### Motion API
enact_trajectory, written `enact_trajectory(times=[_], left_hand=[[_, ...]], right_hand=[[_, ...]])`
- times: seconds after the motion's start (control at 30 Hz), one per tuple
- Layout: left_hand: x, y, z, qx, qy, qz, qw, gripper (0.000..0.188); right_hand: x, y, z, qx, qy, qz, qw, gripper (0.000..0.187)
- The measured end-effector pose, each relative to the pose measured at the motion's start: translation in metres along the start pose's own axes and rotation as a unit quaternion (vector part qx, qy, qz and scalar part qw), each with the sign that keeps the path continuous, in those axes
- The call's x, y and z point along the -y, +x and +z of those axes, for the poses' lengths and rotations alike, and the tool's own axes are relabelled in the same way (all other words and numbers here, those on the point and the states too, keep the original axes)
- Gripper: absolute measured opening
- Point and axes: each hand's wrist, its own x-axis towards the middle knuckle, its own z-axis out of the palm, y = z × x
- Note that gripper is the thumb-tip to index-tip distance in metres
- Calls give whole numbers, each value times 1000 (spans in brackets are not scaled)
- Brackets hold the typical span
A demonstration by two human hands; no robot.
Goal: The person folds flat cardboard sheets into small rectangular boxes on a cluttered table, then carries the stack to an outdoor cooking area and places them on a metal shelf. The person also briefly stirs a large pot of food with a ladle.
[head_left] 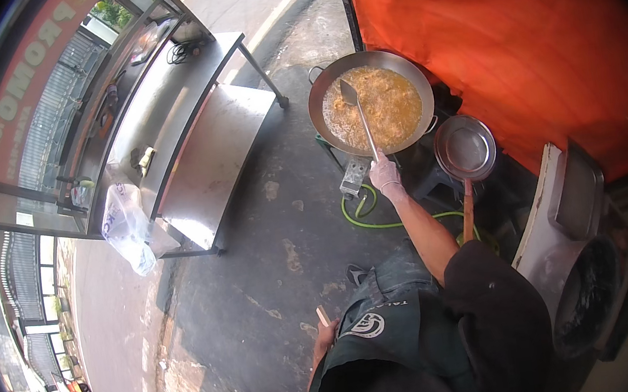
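Observation:
My right hand (385, 175), in a thin clear glove, is closed around the handle of a metal spatula (350, 94). The spatula reaches into a wide metal wok (318, 114), its blade over the bubbling oil. Golden-brown pieces of food (385, 103) are frying in that oil; their kind I cannot make out. Low at my left side, my left hand (325, 337) is closed on a short, pale, wooden-looking stick (322, 316). Its far end is hidden by the hand and my apron.
A round strainer (465, 149) with a wooden handle rests right of the wok. Below the wok are a burner (356, 177) and green gas hose (391, 224). A steel table (219, 141) stands left, an orange tarp (498, 43) hangs right, and a white tub (540, 205) sits nearby.

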Motion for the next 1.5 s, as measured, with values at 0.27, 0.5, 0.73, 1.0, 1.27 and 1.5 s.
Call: enact_trajectory(times=[0.27,0.5,0.73,1.0,1.27,1.5], left_hand=[[7,-5,-8,5,-18,-9,1000,59],[-55,-18,-1,27,-40,59,997,51],[-35,12,-8,58,38,139,988,61],[-14,56,-7,81,-27,0,996,70],[-104,14,-8,87,34,12,996,74],[-110,12,2,97,91,11,991,71]], right_hand=[[0,-5,-7,-30,15,-69,997,51],[-30,-8,-28,-57,55,-64,995,50],[-95,-43,-21,-130,77,-125,981,53],[-114,-92,-56,-70,72,-31,994,50],[-171,-107,-91,-191,187,54,962,51],[-245,-115,-171,-220,-23,248,943,48]])
